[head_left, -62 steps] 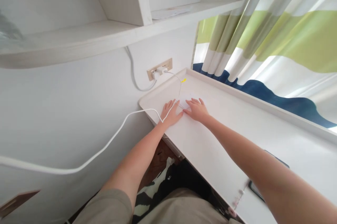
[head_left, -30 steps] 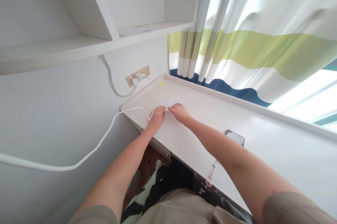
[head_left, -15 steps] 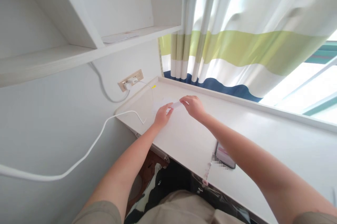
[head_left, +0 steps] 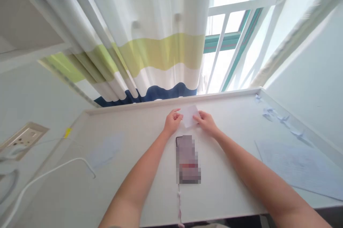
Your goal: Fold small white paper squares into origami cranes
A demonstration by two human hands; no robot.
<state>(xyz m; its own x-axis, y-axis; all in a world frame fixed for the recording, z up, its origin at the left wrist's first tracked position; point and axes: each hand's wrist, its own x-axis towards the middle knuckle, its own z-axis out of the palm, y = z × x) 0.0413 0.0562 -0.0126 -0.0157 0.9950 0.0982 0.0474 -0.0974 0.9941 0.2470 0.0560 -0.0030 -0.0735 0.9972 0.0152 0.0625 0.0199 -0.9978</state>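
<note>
A small white piece of paper (head_left: 189, 116) is held up over the white desk, between my two hands. My right hand (head_left: 207, 121) pinches its right edge, thumb in front. At the left edge, my left hand (head_left: 173, 121) touches the paper with its thumb and bent fingers; the index finger is raised a little near the upper corner. Just below the hands a phone (head_left: 187, 160), blurred by pixelation, lies on the desk, a thin beaded strap (head_left: 179, 203) trailing from it towards the front edge.
A large sheet (head_left: 300, 167) lies on the right of the desk (head_left: 150, 199), with several folded paper pieces (head_left: 281, 118) behind it. Another pale sheet (head_left: 105, 149) and a white cable (head_left: 53, 171) are at left, near a wall socket (head_left: 26, 137). A striped curtain (head_left: 160, 53) hangs behind.
My view has swung right, from the shelf corner to the desk's middle. Both hands have come away from the left end with the paper, which now shows its broad face.
</note>
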